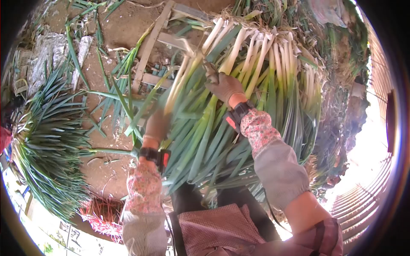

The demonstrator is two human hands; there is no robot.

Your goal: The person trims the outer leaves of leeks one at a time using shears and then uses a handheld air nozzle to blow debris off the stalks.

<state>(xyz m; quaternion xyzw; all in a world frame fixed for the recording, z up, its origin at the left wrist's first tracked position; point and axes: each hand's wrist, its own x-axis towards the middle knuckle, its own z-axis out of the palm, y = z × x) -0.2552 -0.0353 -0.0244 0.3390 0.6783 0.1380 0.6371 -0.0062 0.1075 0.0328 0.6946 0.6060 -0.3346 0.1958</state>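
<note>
A big pile of green onions [256,85] with white stalks and long green leaves lies in front of me. My gloved left hand [157,124] is blurred and wraps around a green onion [179,85] whose pale stalk slants up from it. My gloved right hand [224,87] rests on the pile's stalks with fingers closed; a thin dark object [210,70] sticks up from it, and I cannot tell what it is. Both wrists wear black bands with red.
Another heap of green leaves [51,141] lies on the dirt ground at the left. A wooden frame [149,47] lies behind the pile. A red mesh bundle [102,213] sits at the lower left. Loose leaves are scattered on the soil.
</note>
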